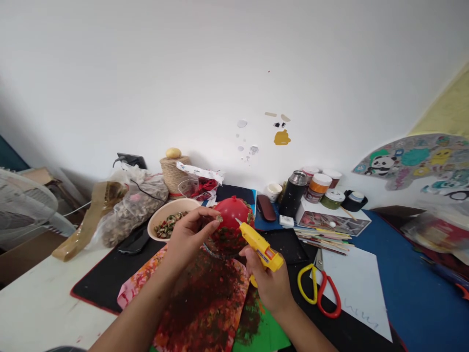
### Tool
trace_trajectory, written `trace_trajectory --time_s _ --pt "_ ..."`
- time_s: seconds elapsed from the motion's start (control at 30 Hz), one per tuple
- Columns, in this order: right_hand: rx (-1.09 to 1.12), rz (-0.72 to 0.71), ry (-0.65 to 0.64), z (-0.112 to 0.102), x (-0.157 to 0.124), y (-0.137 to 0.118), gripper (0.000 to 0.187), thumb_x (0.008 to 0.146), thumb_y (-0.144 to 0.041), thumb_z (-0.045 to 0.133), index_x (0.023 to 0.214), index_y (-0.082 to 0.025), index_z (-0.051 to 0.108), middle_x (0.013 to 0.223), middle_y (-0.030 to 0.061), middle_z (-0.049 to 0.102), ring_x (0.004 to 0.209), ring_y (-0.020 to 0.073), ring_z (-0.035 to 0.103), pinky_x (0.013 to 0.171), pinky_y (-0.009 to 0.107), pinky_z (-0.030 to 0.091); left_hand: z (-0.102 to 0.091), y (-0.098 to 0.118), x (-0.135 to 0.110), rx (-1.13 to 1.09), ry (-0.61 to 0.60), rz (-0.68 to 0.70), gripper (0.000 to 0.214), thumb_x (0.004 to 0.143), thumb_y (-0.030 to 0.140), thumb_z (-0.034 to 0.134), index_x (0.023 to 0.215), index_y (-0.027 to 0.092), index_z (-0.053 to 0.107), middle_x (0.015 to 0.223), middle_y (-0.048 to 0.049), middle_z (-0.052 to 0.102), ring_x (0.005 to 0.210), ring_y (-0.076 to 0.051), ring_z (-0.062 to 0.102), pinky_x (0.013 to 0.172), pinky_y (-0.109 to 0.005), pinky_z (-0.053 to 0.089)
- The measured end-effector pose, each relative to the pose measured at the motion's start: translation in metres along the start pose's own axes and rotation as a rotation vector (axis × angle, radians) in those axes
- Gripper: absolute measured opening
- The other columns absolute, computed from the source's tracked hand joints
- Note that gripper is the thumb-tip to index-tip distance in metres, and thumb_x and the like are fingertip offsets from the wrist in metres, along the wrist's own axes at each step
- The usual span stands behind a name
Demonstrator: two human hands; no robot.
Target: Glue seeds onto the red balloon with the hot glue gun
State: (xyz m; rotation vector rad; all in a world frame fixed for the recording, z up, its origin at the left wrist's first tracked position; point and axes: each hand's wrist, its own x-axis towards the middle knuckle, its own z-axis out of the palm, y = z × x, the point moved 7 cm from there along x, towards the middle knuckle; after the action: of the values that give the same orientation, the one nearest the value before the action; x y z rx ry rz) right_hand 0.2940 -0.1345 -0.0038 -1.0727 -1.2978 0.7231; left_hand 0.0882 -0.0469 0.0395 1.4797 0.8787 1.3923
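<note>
Between the thumb and fingers of my left hand [192,230] is a small pale piece [219,218], perhaps a shell; it is too small to name surely. My right hand [269,283] grips a yellow glue gun [261,244], its nozzle pointing up and left towards that piece. Behind both hands sits a red balloon [231,210], its lower part covered with small dark and greenish pieces. To the left, partly behind my left hand, a cream bowl [151,230] holds many small greenish pieces. Under my hands lies a red, paint-stained sheet [205,303].
Scissors [318,288] with yellow and red handles lie right, beside white paper [355,288] and several brushes [326,235]. A black flask [293,195] and paint jars [318,187] stand behind. At left are a filled plastic bag [135,208], twine spool [174,173] and fan [29,205].
</note>
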Motion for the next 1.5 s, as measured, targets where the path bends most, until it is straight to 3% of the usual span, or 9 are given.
trace_trajectory --time_s 0.27,1.5 --pt "-0.045 -0.008 -0.038 0.003 -0.001 -0.004 0.055 0.106 -0.064 0.064 0.077 -0.019 0.072 0.059 -0.0006 0.061 0.053 0.0153 0.058 0.054 0.025 0.048 0.004 -0.001 -0.003 0.159 -0.03 0.077 0.018 0.09 0.036 0.086 0.103 0.025 0.086 0.103 -0.0076 0.08 0.098 -0.026 0.072 0.092 -0.034 0.055" --pt "-0.064 -0.02 -0.069 0.007 -0.004 -0.008 0.052 0.107 -0.06 0.062 0.075 -0.021 0.074 0.055 0.0005 0.062 0.048 0.0172 0.06 0.049 0.026 0.05 0.012 0.0 -0.005 0.184 -0.062 0.066 0.018 0.086 0.04 0.089 0.097 0.025 0.087 0.096 -0.0085 0.081 0.095 -0.028 0.072 0.084 -0.036 0.057"
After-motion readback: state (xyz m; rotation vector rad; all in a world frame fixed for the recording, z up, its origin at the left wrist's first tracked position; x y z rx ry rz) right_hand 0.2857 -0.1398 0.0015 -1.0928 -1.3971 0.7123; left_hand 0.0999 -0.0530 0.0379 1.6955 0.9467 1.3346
